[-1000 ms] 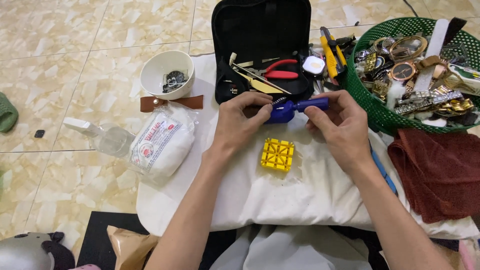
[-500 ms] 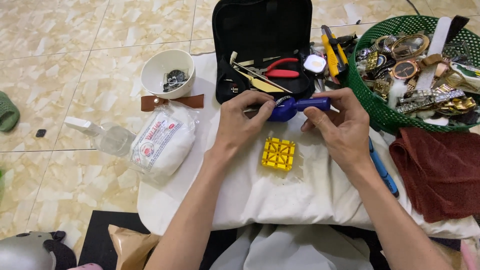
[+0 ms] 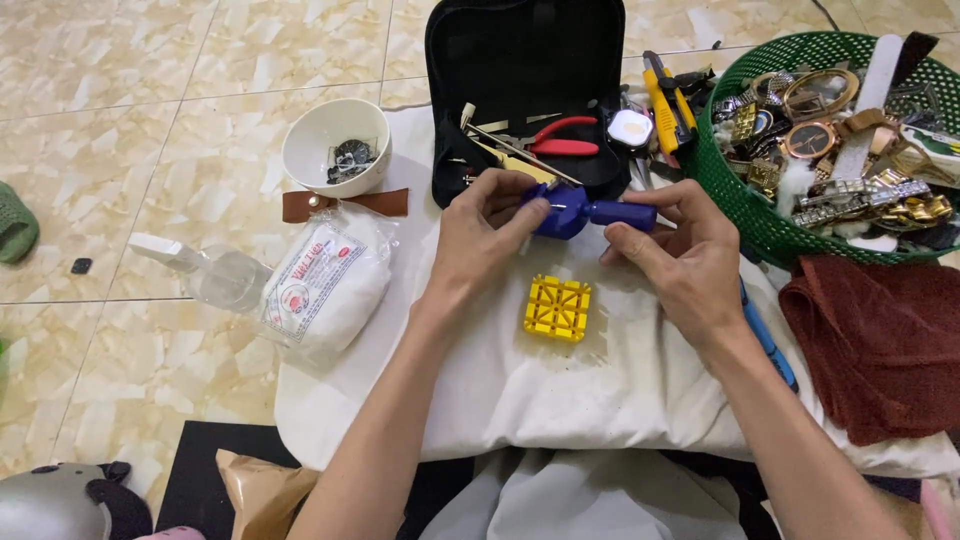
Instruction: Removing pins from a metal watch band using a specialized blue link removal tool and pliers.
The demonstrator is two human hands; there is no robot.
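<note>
1. Change: almost none since a second ago. Both hands stay on the blue tool (image 3: 575,212) in the same pinch; the tool sits in the same spot above the yellow block (image 3: 558,309). Only small finger shifts at the left end.
2. Meaning, as a judgement: fine adjustment on the tool is still under way, nothing set down or picked up.
3. Left hand (image 3: 487,228): closed, fingertips pinching the rounded blue head, where a thin metal pin shows.
4. Right hand (image 3: 680,255): closed round the blue handle, thumb on top.
5. Tool location: held just over the white cloth (image 3: 600,390), at 12 o'clock of the yellow block, just in front of the black tool case (image 3: 525,60).
6. Counts: one blue tool, one yellow block, one black tool case, one white bowl (image 3: 336,147) at 10 o'clock of the hands, one brown strap piece (image 3: 345,204), one clear spray bottle (image 3: 210,275), one white bag of cotton (image 3: 325,285), one green basket (image 3: 745,200) at 2 o'clock, one dark red towel (image 3: 880,340) at 4 o'clock.
7. Red-handled pliers (image 3: 560,140): one. Yellow cutter (image 3: 668,105): one.
8. Watches in the basket: many, tangled, cannot count exactly.
</note>
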